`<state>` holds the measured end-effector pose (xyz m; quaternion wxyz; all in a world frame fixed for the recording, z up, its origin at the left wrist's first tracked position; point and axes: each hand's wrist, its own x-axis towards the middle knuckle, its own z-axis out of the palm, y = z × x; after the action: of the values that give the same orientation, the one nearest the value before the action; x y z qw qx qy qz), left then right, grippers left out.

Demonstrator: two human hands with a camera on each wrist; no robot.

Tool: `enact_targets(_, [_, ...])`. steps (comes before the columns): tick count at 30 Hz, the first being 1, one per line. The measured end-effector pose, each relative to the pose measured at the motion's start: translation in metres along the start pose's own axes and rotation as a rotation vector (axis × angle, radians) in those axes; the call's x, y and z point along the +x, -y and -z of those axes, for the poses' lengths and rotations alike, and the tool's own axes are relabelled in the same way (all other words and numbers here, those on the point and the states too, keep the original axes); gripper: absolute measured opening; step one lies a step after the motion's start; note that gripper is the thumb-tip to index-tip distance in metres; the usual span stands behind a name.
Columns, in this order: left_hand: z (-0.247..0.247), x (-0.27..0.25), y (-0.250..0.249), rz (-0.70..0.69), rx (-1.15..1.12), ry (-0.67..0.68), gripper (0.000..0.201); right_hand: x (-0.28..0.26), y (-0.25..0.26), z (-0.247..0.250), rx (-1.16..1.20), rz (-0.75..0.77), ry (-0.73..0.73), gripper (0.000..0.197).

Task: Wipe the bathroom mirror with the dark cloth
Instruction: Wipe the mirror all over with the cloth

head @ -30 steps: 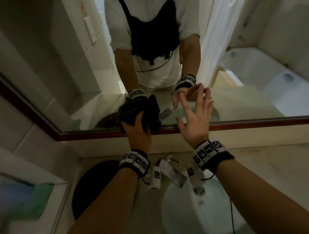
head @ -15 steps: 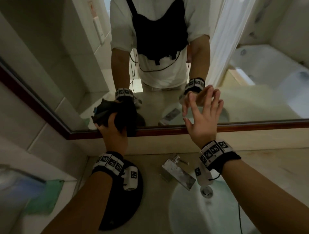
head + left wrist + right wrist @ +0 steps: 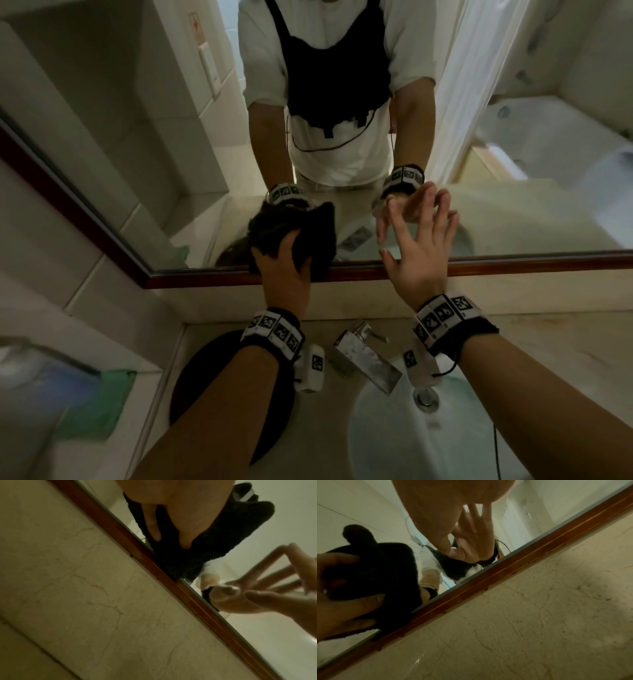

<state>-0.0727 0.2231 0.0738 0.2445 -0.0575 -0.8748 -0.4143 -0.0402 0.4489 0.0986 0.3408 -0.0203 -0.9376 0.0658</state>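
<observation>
Left hand grips the bunched dark cloth against the mirror at its lower frame, evidently to work that edge. Right hand is spread, fingertips at the glass, probably bracing.

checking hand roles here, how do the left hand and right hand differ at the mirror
The left hand grips the dark cloth against the mirror; the right hand holds nothing. The left hand's fingers curl into the cloth; the right hand's fingers are spread, open. The left hand sits lower, overlapping the wooden frame. Both are raised at the mirror's bottom edge and wear marker wristbands.
</observation>
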Motion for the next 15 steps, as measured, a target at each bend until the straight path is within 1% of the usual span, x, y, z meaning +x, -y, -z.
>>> enact_targets(5, [0.037,0.012,0.044,0.162,-0.005,-0.105,0.064,0.000,-0.001,0.003,-0.008,0.003,0.030,0.093])
enact_targets(7, [0.051,0.018,0.052,0.236,0.001,-0.149,0.065,-0.001,-0.002,0.003,-0.003,0.006,0.034,0.092])
enact_targets(8, [0.056,0.019,0.054,0.251,0.002,-0.165,0.066,-0.001,-0.002,0.003,0.002,0.008,0.033,0.092])
enact_targets(12, [0.060,0.018,0.049,0.212,0.004,-0.176,0.066,-0.001,-0.001,0.002,0.010,0.006,0.034,0.093])
enact_targets(15, [0.055,0.019,0.033,0.089,0.027,-0.173,0.061,-0.002,0.000,0.002,0.021,0.004,0.037,0.092])
